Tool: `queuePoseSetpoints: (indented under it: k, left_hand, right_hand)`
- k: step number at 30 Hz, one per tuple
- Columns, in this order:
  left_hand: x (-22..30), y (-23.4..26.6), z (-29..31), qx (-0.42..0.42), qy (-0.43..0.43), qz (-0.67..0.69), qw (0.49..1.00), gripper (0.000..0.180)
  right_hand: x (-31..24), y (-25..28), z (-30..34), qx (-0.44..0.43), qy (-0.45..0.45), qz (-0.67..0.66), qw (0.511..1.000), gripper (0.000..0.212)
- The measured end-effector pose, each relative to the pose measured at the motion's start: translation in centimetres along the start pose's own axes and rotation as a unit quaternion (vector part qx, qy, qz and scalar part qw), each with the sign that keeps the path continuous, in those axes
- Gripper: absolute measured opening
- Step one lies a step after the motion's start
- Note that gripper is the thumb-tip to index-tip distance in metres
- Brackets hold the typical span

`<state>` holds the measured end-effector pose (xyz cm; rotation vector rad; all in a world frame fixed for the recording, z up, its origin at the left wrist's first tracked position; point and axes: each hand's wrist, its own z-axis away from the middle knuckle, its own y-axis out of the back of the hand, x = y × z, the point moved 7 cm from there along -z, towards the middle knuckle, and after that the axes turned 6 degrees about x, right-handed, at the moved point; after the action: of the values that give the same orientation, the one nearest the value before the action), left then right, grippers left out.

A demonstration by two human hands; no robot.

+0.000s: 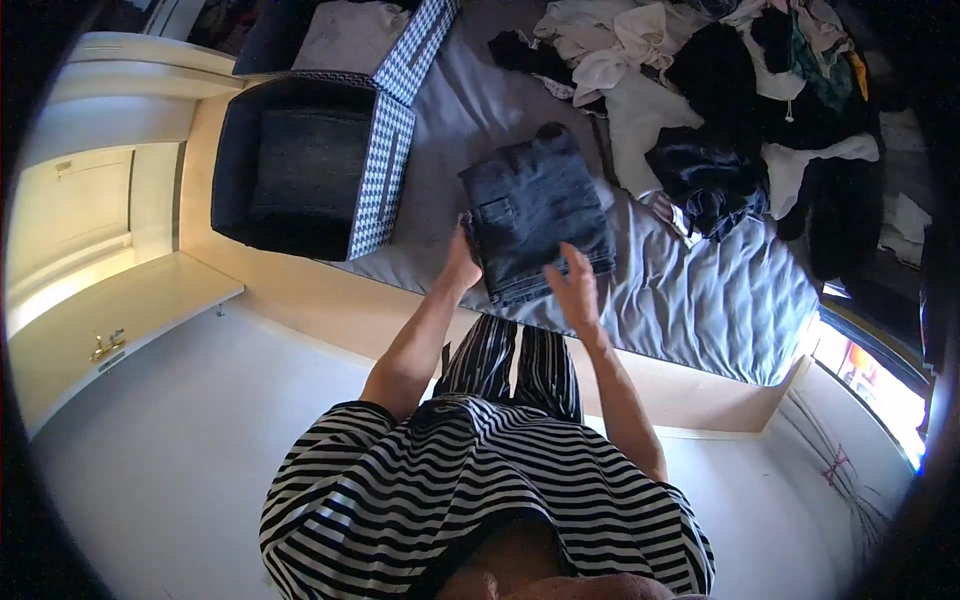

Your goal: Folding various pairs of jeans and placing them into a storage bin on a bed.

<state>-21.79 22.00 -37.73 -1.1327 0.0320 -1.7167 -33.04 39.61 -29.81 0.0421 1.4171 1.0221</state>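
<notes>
A folded pair of dark denim jeans sits at the near edge of the grey bedspread, tilted slightly, its layered folds facing me. My left hand grips its left side, with the fingers partly hidden behind the denim. At the front right corner, my right hand has its fingers spread, with the tips at the cloth. To the left stands a houndstooth storage box with a dark lining and folded dark denim inside.
A second houndstooth box behind it holds a folded light garment. Heaped clothes cover the back right of the bed. An open cabinet door juts out at the left. Dry stalks lean at the right.
</notes>
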Motion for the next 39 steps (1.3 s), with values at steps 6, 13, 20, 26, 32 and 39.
queuePoseSetpoints:
  k: [6, 13, 20, 26, 32, 39]
  left_hand:
    - [0.6, -4.6, 3.2, 0.027, 0.132, 0.112, 0.985, 0.074]
    - [-1.4, -3.9, 3.4, 0.054, 0.053, -0.106, 0.991, 0.065]
    - [-1.1, -9.6, 5.3, 0.011, -0.079, -0.277, 0.958, 0.058]
    - [-1.7, -15.0, 6.1, 0.035, -0.142, -0.261, 0.954, 0.032]
    - [-0.6, -13.6, 5.7, 0.171, -0.093, -0.103, 0.975, 0.027]
    - [2.6, -9.0, 6.1, 0.172, 0.021, -0.16, 0.972, 0.027]
  right_hand:
    - [-4.3, -5.9, 2.2, -0.038, 0.05, 0.139, 0.988, 0.074]
    - [-3.3, -4.2, 2.6, -0.091, -0.006, 0.14, 0.986, 0.087]
    - [1.4, -1.3, 1.6, -0.071, 0.015, -0.01, 0.997, 0.081]
    - [10.2, 2.9, 0.8, 0.071, -0.017, -0.012, 0.997, 0.033]
    - [13.7, 20.3, 4.8, 0.049, -0.243, -0.354, 0.902, 0.028]
    - [23.1, 36.8, 11.5, 0.143, -0.19, -0.426, 0.873, 0.033]
